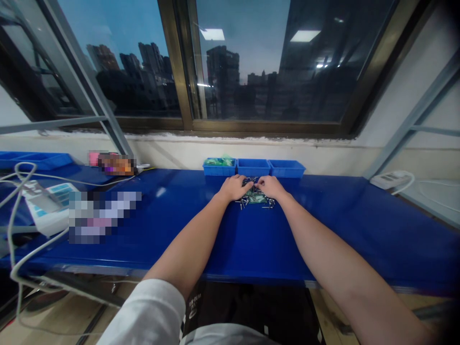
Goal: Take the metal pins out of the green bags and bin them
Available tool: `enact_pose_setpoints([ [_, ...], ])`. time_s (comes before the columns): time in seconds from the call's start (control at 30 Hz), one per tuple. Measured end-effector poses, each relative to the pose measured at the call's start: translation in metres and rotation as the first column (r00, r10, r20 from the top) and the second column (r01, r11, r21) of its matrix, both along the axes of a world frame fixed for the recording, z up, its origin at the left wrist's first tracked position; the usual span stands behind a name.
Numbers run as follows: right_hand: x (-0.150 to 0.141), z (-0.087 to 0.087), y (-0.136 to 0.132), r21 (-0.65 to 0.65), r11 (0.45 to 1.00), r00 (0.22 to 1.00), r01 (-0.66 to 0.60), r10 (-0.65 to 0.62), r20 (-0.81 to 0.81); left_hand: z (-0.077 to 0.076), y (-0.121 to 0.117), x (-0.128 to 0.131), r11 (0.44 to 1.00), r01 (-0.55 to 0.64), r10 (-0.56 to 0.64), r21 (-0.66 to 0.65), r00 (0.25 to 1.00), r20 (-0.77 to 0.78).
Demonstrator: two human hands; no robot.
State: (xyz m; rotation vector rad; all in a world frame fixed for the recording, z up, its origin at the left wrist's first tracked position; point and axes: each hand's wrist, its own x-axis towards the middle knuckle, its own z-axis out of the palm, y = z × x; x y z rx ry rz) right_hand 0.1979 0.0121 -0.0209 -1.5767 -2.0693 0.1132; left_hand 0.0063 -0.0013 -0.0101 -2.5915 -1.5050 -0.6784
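Observation:
A pile of small metal screws [256, 195], mixed with green pieces [253, 198], lies on the blue table in front of me. My left hand [233, 187] rests at the left side of the pile, palm down, its fingers stretched and its thumb reaching over the screws. At the pile's right side, my right hand [270, 186] has thumb and forefinger pinched together over the screws. Whatever sits between those fingertips is too small to make out.
Behind the pile stand a blue bin with green bags [220, 166] and two more blue bins [254, 166]. A white device [50, 203] and looping cables are at left. A power strip [391, 179] lies at right on the table [172, 215].

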Motion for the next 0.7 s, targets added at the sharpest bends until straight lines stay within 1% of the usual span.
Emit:
enact_pose_setpoints([
  [0.13,-0.001,0.005,-0.002,-0.035,0.999,1.0,-0.012,0.013,0.002,0.0,0.0,0.0,1.0,0.006,-0.006,-0.001,1.0,-0.007],
  [0.23,-0.002,0.01,-0.004,-0.083,0.996,0.999,-0.029,0.028,-0.021,0.001,0.0,0.0,1.0,0.01,-0.01,-0.009,1.0,-0.016],
  [0.33,-0.002,0.013,-0.006,-0.134,0.991,1.0,-0.018,0.015,-0.023,0.003,-0.001,0.001,1.0,0.004,-0.004,-0.019,1.0,-0.03],
  [0.5,-0.004,0.014,-0.005,-0.201,0.98,1.0,-0.003,0.007,0.019,0.003,-0.002,0.001,1.0,0.012,-0.013,-0.02,0.999,-0.036],
  [0.6,-0.005,0.011,-0.004,-0.179,0.984,0.998,-0.013,0.023,0.057,0.002,-0.001,0.001,1.0,0.016,-0.017,-0.014,0.999,-0.034],
  [0.7,-0.006,0.008,-0.005,-0.068,0.997,0.998,-0.049,0.051,0.032,0.002,0.0,0.0,0.999,0.039,-0.038,0.01,0.999,-0.025],
])
